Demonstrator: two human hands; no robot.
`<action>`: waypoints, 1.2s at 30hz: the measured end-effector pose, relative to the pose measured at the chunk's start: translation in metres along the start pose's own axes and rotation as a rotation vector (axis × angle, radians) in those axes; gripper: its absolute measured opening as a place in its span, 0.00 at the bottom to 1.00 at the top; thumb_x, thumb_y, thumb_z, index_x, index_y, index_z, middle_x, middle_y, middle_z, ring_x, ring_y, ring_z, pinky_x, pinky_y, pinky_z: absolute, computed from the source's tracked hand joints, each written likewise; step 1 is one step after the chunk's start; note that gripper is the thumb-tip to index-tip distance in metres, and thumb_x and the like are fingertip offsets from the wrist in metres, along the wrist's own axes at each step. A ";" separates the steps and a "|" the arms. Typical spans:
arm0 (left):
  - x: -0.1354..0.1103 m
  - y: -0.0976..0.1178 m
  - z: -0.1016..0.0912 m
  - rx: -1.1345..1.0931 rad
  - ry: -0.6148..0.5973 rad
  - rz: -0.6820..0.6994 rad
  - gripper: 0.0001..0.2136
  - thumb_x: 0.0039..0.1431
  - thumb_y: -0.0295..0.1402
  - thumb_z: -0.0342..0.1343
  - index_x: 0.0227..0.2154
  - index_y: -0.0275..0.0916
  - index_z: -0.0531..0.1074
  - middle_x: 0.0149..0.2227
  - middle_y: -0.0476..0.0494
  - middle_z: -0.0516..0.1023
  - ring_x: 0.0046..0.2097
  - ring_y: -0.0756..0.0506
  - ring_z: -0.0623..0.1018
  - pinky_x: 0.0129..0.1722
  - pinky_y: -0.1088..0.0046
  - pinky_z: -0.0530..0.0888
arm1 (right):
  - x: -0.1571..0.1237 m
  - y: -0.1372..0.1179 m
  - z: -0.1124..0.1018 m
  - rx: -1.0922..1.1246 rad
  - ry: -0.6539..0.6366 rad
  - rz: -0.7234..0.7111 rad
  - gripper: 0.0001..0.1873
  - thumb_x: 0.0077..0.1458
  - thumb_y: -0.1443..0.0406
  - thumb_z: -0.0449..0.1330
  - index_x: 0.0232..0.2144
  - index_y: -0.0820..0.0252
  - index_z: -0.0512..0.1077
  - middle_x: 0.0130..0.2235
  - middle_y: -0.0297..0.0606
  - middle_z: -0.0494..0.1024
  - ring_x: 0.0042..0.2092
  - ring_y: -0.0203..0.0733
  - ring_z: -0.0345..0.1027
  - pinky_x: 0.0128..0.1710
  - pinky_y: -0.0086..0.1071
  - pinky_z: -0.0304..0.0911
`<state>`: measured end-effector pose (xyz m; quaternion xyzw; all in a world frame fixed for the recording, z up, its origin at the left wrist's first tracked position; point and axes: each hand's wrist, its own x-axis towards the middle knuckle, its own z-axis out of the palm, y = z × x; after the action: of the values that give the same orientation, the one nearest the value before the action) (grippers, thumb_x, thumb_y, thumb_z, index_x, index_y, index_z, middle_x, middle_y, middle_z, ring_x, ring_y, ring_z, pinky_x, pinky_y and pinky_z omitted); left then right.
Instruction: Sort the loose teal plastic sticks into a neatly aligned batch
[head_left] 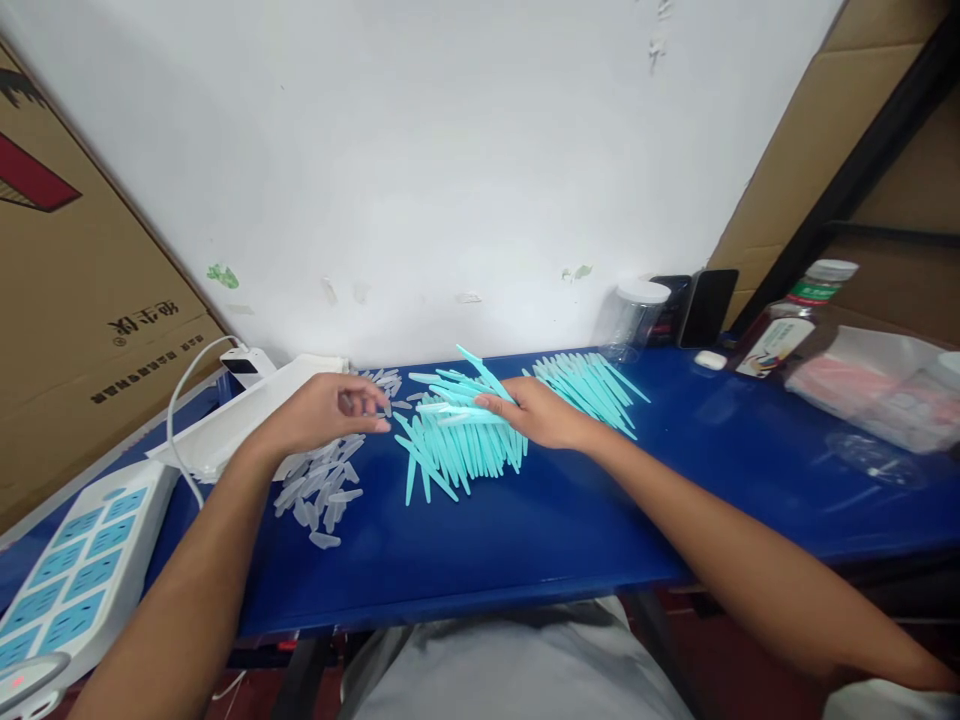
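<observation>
My right hand is closed around several slim turquoise eyebrow razors, their ends fanning out to the left. Directly beneath them lies a loose heap of the same turquoise razors on the blue table. My left hand hovers over the heap of small clear plastic caps, with its fingers curved and a gap between thumb and fingertips. I see nothing in it. More clear caps lie behind that hand. To the right of my right hand, another row of turquoise razors rests on the table, partly hidden by the wrist.
A white power strip and cable lie at the left, beside a white tray. A clear jar, phones, a bottle and a plastic bag stand at the right. A white wall closes the back.
</observation>
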<state>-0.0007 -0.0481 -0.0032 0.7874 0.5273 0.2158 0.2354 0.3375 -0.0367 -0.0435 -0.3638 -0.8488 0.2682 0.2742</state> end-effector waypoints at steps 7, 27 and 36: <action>-0.003 -0.042 -0.017 0.190 -0.503 -0.097 0.18 0.41 0.46 0.72 0.35 0.44 0.84 0.25 0.52 0.67 0.28 0.48 0.68 0.29 0.74 0.64 | 0.001 0.005 -0.006 -0.020 0.055 0.011 0.28 0.69 0.45 0.48 0.24 0.57 0.52 0.24 0.29 0.53 0.26 0.34 0.45 0.28 0.31 0.42; 0.010 -0.001 0.023 -0.421 0.074 -0.016 0.17 0.57 0.46 0.67 0.41 0.38 0.81 0.35 0.40 0.84 0.34 0.45 0.79 0.34 0.72 0.76 | 0.000 0.001 -0.004 0.019 -0.009 0.006 0.28 0.69 0.45 0.48 0.24 0.57 0.51 0.25 0.29 0.51 0.26 0.34 0.44 0.27 0.31 0.41; 0.013 0.006 0.042 -0.542 0.122 0.001 0.17 0.55 0.43 0.70 0.42 0.37 0.84 0.35 0.38 0.86 0.32 0.47 0.79 0.33 0.73 0.76 | -0.001 0.001 -0.004 0.000 -0.048 -0.005 0.30 0.69 0.44 0.47 0.24 0.57 0.51 0.24 0.29 0.51 0.26 0.34 0.43 0.27 0.32 0.40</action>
<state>0.0327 -0.0436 -0.0322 0.6816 0.4629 0.3961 0.4053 0.3407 -0.0361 -0.0417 -0.3551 -0.8560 0.2764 0.2545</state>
